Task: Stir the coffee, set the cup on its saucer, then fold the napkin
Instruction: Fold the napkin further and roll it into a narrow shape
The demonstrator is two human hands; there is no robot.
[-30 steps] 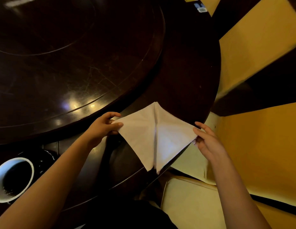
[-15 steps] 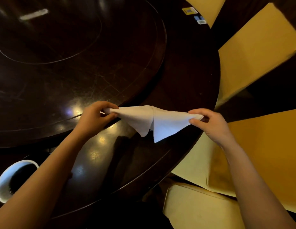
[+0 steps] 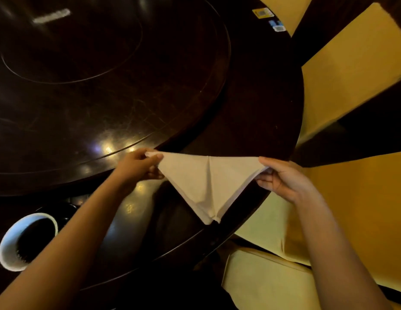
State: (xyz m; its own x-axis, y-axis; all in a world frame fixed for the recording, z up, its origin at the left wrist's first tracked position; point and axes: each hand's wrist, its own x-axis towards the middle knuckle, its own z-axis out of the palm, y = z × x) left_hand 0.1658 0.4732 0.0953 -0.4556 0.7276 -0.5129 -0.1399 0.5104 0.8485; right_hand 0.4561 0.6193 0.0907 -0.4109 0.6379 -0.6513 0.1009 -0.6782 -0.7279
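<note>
Yellow seat cushion [image 3: 262, 283] lies nearest, below the near-right edge of the dark, glossy round desk [image 3: 251, 108]. At the desk's near-left edge stands a white cup [image 3: 9, 239] with dark coffee [image 3: 34, 240] in it. A black, shiny shape just behind it could be its saucer (too dark to tell for sure). The left forearm crosses just to the right of the cup.

Further in, over the near-right edge of the desk, the cream napkin [image 3: 208, 184] is folded into a triangle. Its tip points back toward the person and ends right at the desk's rim, and a crease runs from the tip up to the middle of the long far edge. That long edge is drawn taut between the two grips. The left grip [image 3: 139, 166] pinches the left corner between thumb and fingers, and the right grip [image 3: 282, 177] pinches the right corner the same way, its hand out beyond the desk's right edge. The cloth hangs between and below them (whether it touches the wood cannot be told).

Beyond the grips a raised round turntable [image 3: 105, 86] fills the desk's middle and left, catching lamp glare. At the far-right edge sit a yellow sticker [image 3: 263, 12] and a blue one [image 3: 276, 26].
</note>
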